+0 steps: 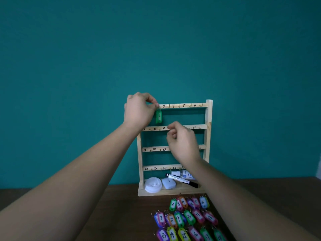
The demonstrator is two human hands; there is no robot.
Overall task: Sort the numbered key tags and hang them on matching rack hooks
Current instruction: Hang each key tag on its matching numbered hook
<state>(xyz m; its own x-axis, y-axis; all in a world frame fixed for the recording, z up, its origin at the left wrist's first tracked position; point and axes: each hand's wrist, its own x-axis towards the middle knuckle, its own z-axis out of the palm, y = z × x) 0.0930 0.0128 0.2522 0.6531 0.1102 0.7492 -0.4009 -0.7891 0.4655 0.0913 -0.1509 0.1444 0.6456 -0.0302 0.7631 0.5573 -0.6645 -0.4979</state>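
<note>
Teal wall (69, 66); left hand (139, 109) pinches green tag (158, 116), long axis vertical; right hand (182, 140) curled, contents unclear.

A: Rack?
B: The wooden rack (208, 136) is standing upright, 4 rails w/ handwritten nos. & small hooks (169, 106).
A: Tags?
B: One green tag (158, 117) is hanging at the top rail, just left of "3". The other coloured tags (189, 217), w/ white no. labels, are lying flat in rows in front of the rack's base.
</note>
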